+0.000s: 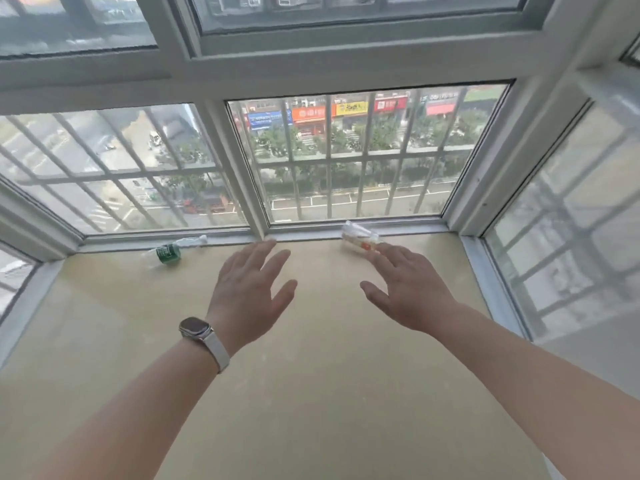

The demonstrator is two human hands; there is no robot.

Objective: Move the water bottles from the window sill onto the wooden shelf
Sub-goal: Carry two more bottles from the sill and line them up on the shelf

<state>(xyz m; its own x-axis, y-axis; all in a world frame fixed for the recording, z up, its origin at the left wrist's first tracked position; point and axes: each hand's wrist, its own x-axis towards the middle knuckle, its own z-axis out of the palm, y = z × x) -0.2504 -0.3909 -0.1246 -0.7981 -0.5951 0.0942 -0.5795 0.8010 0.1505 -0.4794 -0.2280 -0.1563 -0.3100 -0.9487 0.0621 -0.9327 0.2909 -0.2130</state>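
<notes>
head view, reach phase of the first pick. both arms stretch forward over the pale window sill (311,393). the left hand (249,289), with a watch (195,329) on its wrist, is spread flat with straight fingers and holds nothing; the right hand (410,289) is likewise spread and empty. two clear water bottles appear to lie on their sides at the far edge of the sill, against the window frame (258,226): a green-labelled bottle (168,252) at far left, well apart from the left hand, and a red-labelled bottle (358,237) at far right, just beyond the right hand's fingertips (381,249). whether those fingertips touch the bottle cannot be told, as the area is blurred. the wooden shelf is not in view. judged from this layout, no bottle has been lifted and the task is at its start, with both bottles to be moved. the next move calls for the right hand to go a little farther and curl round the body of the red-labelled bottle, while the left hand must swing left and far to reach the green-labelled one. a bottle on its side may roll along the frame if nudged, and thin clear plastic is likely to dent under a hard squeeze, so a firm wrap round the labelled middle would suit.
</notes>
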